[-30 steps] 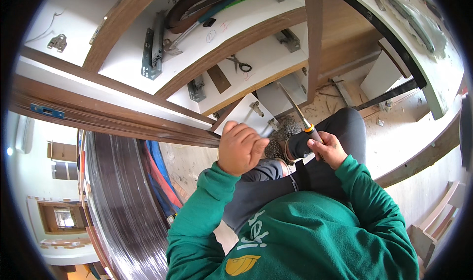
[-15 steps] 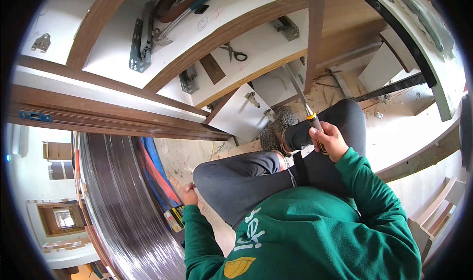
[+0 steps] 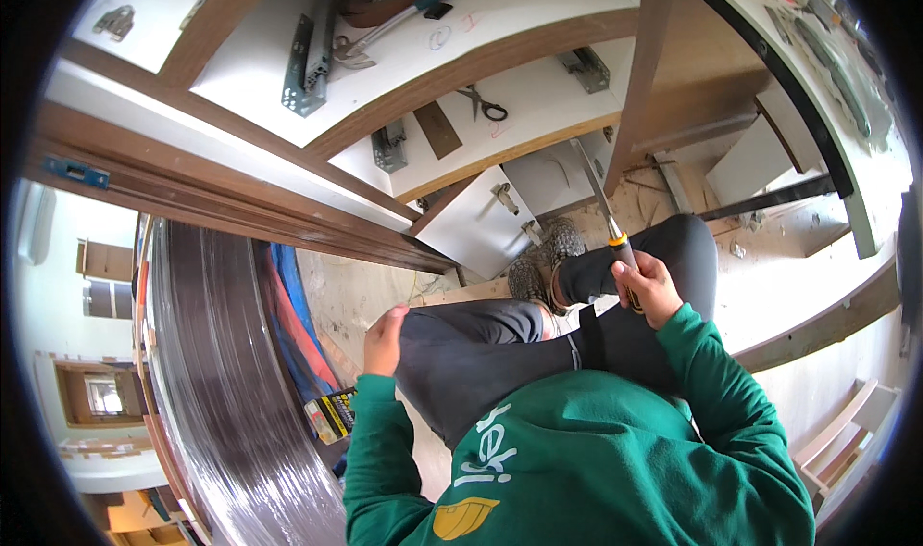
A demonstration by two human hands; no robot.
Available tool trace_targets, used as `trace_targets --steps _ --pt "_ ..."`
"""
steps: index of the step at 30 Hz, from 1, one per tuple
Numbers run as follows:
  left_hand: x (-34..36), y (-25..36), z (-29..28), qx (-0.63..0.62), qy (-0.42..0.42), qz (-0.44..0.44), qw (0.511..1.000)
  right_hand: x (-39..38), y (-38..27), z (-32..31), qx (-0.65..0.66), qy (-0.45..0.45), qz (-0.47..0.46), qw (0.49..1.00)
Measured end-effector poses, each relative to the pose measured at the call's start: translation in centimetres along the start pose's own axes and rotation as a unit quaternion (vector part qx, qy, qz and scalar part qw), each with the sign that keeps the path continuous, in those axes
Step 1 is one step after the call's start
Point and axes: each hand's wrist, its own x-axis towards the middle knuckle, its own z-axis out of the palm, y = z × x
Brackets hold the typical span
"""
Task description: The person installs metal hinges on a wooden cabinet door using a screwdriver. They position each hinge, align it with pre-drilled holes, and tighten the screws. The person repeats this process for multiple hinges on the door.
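Note:
My right hand [image 3: 646, 288] is wrapped round the dark handle of a chisel [image 3: 596, 186] with a yellow ring. Its long flat metal blade points up and away, toward the opening under the lowest cabinet shelf. Past the blade's end lies the floor beside a tilted white panel [image 3: 481, 221] with metal hinges on it. My left hand [image 3: 385, 341] is raised at the outer side of my left knee, fingers stretched out, with nothing seen in it. Part of its fingers is hidden from this angle.
Scissors [image 3: 484, 104] and drawer brackets lie on the shelves, with a hammer [image 3: 354, 51] above. At left stand plastic-wrapped dark panels [image 3: 221, 354] and a yellow-black package [image 3: 332, 416]. A black-edged worktop [image 3: 817, 75] overhangs at right; a wooden chair [image 3: 841, 431] is behind.
My left hand has risen from beside the knee to its upper edge, fingers straighter. The chisel, still in my right hand, has shifted slightly. The whole view has tilted a little.

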Motion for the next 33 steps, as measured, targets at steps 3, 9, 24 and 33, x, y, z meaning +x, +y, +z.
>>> trace_targets --steps 3,9,24,33 --pt "-0.9 3.8 2.7 0.627 -0.067 0.1 0.769 -0.2 0.0 0.2 0.027 0.001 -0.018 0.999" --pt "0.1 17.2 3.9 0.422 -0.361 0.114 0.824 -0.1 0.4 0.1 0.017 -0.011 -0.022 1.0" --pt "-15.7 40.2 16.8 0.239 -0.365 0.658 0.613 -0.5 -0.4 1.4 -0.015 0.079 0.093 0.992" --pt "-14.7 41.3 15.8 0.215 -0.417 0.654 0.594 0.2 0.3 0.9 -0.079 0.007 0.073 0.994"
